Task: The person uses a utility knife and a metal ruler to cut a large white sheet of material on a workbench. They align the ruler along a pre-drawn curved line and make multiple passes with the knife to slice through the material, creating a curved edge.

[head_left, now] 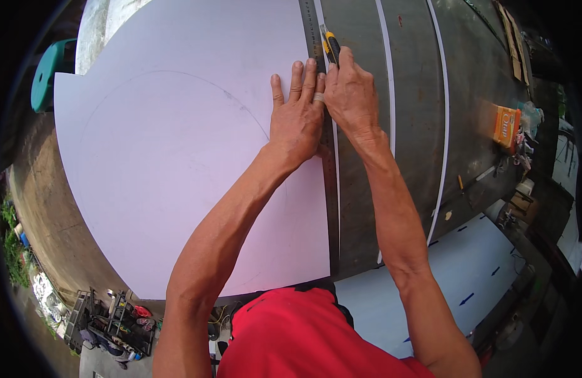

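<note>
A large white sheet (177, 198) covers the left and middle of the metal-topped table, with a faint drawn circle on it. Along its right edge lies a dark steel ruler (331, 208) with scale marks. My left hand (298, 113), a light band around one finger, presses flat across the sheet's edge and the ruler with fingers spread. Beside it, my right hand (352, 92) grips a yellow-and-black snap-off utility knife (332, 47), its blade pointing away from me. The blade is close to a narrow white strip (336, 156) running alongside the ruler. Whether the tip touches anything I cannot tell.
Two more white strips (387, 56) (445, 104) lie across the dark tabletop (413, 118). An orange box (506, 126) stands near its right side. A teal stool (47, 75) is at far left. Below right is a pale panel (442, 283); tools (116, 321) clutter the lower left.
</note>
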Tool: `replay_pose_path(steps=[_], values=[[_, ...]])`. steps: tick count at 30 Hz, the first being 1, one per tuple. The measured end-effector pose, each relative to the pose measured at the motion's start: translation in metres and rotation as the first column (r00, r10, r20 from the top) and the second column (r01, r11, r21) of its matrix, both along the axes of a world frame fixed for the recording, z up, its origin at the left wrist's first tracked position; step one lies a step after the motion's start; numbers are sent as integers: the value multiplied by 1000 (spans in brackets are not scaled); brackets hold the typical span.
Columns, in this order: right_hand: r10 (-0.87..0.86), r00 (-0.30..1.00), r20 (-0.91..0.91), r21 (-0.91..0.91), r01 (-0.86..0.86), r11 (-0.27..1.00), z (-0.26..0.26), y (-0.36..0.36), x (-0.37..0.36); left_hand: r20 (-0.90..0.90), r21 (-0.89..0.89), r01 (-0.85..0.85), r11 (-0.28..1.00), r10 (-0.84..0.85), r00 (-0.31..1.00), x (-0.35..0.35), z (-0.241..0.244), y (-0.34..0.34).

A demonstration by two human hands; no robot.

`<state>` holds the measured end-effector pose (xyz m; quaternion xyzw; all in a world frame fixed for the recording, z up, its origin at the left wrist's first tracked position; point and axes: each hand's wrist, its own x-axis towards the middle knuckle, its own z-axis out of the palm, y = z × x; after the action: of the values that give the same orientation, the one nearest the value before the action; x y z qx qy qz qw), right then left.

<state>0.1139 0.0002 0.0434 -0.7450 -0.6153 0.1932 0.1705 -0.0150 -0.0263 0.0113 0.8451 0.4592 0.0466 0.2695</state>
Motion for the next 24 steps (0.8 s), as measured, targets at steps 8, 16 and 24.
replay_pose_path(steps=[8,16,24], values=[[-1,1000,20,7,1,1000,-3,-2,-5,14,39,-17,999,16,1000,-1,-8,-1],[19,1000,21,-93,-17,995,8,4,2,13,40,-8,999,8,1000,-1,-6,-1],[28,999,28,-127,-24,992,12,-6,1,4,20,-4,1000,4,1000,-2,-1,0]])
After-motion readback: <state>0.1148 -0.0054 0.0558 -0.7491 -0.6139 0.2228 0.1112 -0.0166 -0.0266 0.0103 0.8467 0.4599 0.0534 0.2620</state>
